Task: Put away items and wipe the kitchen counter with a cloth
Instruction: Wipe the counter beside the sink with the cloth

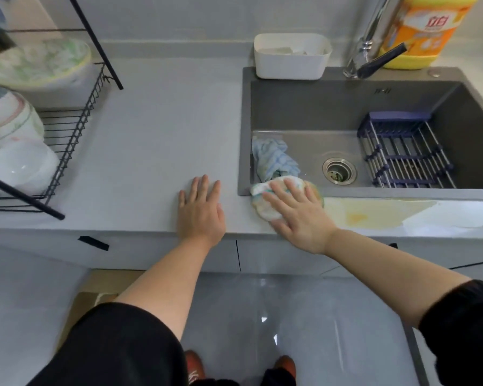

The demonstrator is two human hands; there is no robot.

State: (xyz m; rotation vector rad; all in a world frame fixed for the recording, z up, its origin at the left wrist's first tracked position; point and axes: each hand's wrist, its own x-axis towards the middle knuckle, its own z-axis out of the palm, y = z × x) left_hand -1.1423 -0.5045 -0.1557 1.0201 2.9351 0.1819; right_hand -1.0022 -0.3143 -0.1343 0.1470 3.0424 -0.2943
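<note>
- Left sleeve [117, 346]: black fabric, short and loose; hem ends near the elbow, lower left of the frame.
- Right sleeve [463, 330]: same black fabric, short; lower right edge of the frame.
- Forearms [165, 274]: bare from sleeve hem to wrist.
- Left grip [200, 211] and right grip [299, 215]: bare hands.
- Shoes [194, 366]: reddish-orange pair, toes visible at bottom centre; dark trouser fabric [276, 380] overlaps them.

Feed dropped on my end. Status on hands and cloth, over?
Left hand flat on counter, open. Right hand pressing cloth flat at front left corner of sink. Yellowish stain on counter right of cloth, not yet wiped.
</note>
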